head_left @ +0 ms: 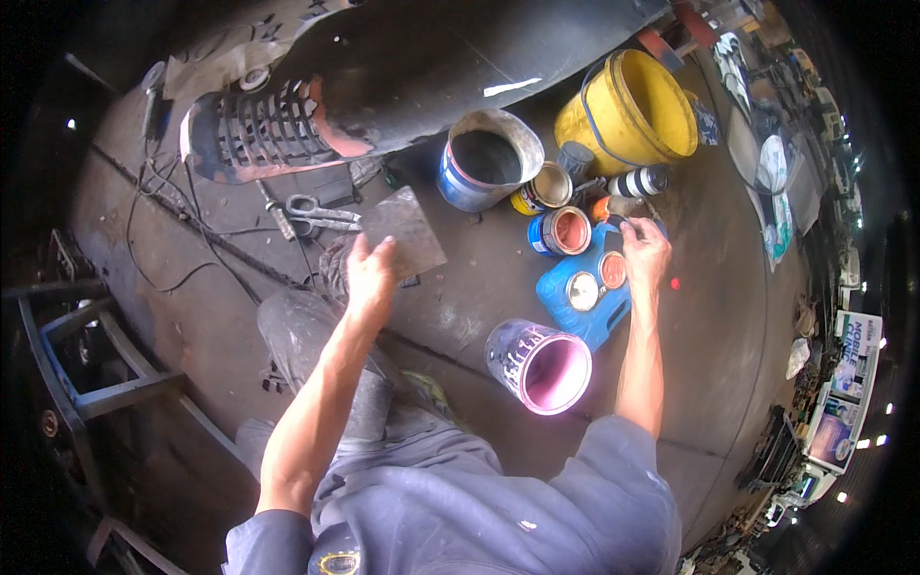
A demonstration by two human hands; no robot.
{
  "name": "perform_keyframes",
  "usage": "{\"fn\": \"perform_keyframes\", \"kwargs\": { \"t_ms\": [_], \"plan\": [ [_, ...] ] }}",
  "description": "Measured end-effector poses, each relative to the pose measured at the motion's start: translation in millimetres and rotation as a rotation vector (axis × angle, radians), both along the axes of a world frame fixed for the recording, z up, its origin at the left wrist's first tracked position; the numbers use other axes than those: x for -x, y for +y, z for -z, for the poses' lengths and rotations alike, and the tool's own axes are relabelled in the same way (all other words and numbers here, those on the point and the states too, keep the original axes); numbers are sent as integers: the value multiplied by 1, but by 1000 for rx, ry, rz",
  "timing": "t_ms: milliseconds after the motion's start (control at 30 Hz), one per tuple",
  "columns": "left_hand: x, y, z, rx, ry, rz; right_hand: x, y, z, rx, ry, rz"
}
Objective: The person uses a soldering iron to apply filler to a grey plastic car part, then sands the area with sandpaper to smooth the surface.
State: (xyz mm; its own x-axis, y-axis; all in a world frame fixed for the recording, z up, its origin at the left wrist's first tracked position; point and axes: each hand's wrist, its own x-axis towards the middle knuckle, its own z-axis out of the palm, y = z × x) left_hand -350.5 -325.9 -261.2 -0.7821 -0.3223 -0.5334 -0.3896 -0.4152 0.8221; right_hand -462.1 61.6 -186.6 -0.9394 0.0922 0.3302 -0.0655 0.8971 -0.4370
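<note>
My left hand (372, 273) holds a flat, square grey plate (414, 235), thumb on top and the other fingers mostly hidden beneath. My right hand (647, 251) is closed at the far right end of a blue plastic container (559, 282) lying on the floor. What its fingers grip is too small to make out. A white round piece (582, 290) and a salmon-coloured round piece (612, 269) sit on the blue container. Just beyond are an open tin with salmon paste (572, 230), a yellow-labelled tin (551, 182) and an orange item (602, 210).
A large black panel with a slatted grille (273, 125) spans the far side. Behind the tins stand a yellow bucket (575, 125) and a blue-and-white bucket (460, 187). A pink-lined tub (508, 355) is near my body. Pliers (321, 213), cables and a metal frame (125, 395) lie left.
</note>
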Motion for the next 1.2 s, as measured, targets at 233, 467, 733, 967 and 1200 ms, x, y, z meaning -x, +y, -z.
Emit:
{"fn": "perform_keyframes", "kwargs": {
  "t_ms": [233, 467, 733, 967, 1200],
  "plan": [
    [29, 64, -49, -283, 27, -27, -41, -82, -51, 191, 118, -311],
    [25, 66, -103, -695, 196, -78, -65, -138, -23, 87, 507, -517],
    [11, 66, -104, -550, 372, -115, -78, -159, -7, 2, 603, -477],
    [-1, 74, -94, -239, 388, -112, -78, -157, 5, -100, 534, -453],
    [-8, 53, -91, -219, 347, -140, -48, -92, 35, -297, 92, -175]
  ]
}}
